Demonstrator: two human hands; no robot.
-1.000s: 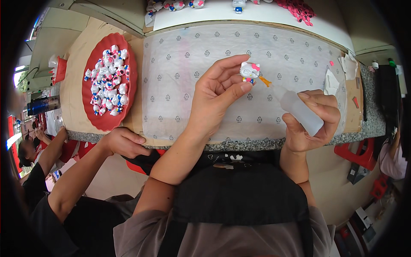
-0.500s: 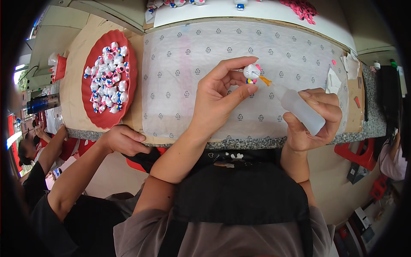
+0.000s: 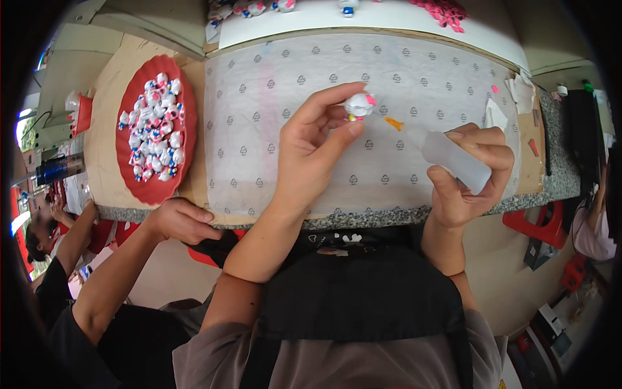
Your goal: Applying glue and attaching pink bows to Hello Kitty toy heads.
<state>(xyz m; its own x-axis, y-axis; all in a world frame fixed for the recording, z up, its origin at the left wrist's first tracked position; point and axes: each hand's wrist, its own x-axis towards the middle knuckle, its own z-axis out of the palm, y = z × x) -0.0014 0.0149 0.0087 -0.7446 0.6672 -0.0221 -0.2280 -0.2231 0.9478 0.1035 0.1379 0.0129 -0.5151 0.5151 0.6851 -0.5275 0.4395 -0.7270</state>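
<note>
Between the thumb and fingers of my left hand (image 3: pixel 311 142) is a small white cat figurine (image 3: pixel 358 105) with a pink bow. My right hand (image 3: pixel 470 175) is wrapped round a translucent white squeeze bottle (image 3: pixel 457 162), tilted so that its narrow orange-yellow tip (image 3: pixel 393 123) points up and left toward the figurine. A short gap separates tip and figurine. Both are held above a white sheet (image 3: pixel 259 139) printed with small dark marks.
Left of the sheet stands a red scalloped tray (image 3: pixel 123 149) heaped with similar figurines. A white shelf (image 3: pixel 382 26) behind holds more figurines and a pile of pink pieces (image 3: pixel 444 14). Another person's hand (image 3: pixel 184 220) rests at the table edge. Paper scraps (image 3: pixel 495 115) lie right.
My left hand has drawn the figurine left, away from the bottle tip, and turned it slightly. The bottle has shifted a little left. The whole view has swung slightly.
</note>
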